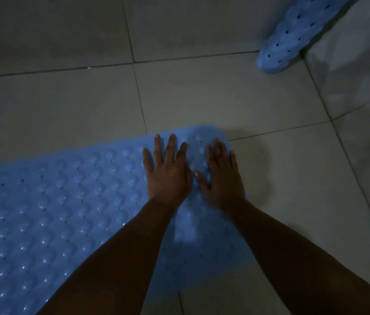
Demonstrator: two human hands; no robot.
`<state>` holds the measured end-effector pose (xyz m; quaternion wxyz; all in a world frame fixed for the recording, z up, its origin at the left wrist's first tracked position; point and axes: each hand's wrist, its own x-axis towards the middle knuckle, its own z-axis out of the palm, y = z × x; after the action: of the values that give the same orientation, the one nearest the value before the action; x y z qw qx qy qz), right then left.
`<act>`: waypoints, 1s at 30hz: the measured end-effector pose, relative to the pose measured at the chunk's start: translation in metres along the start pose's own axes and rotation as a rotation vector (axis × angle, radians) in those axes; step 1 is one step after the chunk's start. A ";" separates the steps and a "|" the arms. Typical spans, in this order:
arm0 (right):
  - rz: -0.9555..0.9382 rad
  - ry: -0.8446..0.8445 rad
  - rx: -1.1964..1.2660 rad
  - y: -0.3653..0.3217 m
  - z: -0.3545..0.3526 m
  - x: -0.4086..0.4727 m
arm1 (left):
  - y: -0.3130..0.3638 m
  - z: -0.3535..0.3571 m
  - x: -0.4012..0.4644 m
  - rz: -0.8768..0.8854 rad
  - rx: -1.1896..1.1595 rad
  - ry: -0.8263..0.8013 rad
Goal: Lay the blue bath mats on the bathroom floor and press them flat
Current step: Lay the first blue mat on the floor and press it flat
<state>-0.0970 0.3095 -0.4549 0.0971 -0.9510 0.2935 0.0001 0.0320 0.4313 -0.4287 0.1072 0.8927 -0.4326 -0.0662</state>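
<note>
A: What takes up most of the view?

B: The floor [202, 92], grey tiles with dark joints running across and away. The light is dim, so the tiles look dull and greenish.

A: And on it?

B: A big blue mat [54, 212] spread over the lower left, covered in rows of round bumps with small holes between them. It runs off the left and bottom edges. Its rounded far end lies close to a tile joint near the middle of the view.

A: Is there a second one?

B: Yes, another blue mat [293, 35] at the top right, well apart from the first. It has dark holes too and seems to stand slanted against a pale wall [361, 64], with its lower end on the floor at the corner. The upper part leaves the picture.

A: Where are the hands?

B: Both on the far end of the big mat, side by side. The left hand [168, 176] lies flat, palm down, fingers spread, gripping nothing. The right hand [222, 178] is just beside it, also flat and open, fingers closer together, near the mat's right edge.

A: Anything in the way?

B: Only the two forearms, which cross the lower part and hide a strip of the mat beneath them. A small pale speck [89, 68] sits on a tile joint further back
</note>
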 end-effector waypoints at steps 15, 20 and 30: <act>0.045 -0.115 0.051 -0.002 -0.005 0.006 | -0.005 0.003 -0.022 -0.069 -0.050 -0.004; 0.151 -0.196 0.314 0.002 -0.052 0.029 | 0.019 -0.002 -0.018 -0.055 -0.083 -0.056; 0.121 0.228 0.357 0.015 -0.055 0.050 | 0.065 0.041 -0.013 0.020 0.048 -0.145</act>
<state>-0.0668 0.2590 -0.4062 0.2298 -0.8933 0.3545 -0.1534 -0.0339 0.3970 -0.4515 0.0546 0.8835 -0.4496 -0.1194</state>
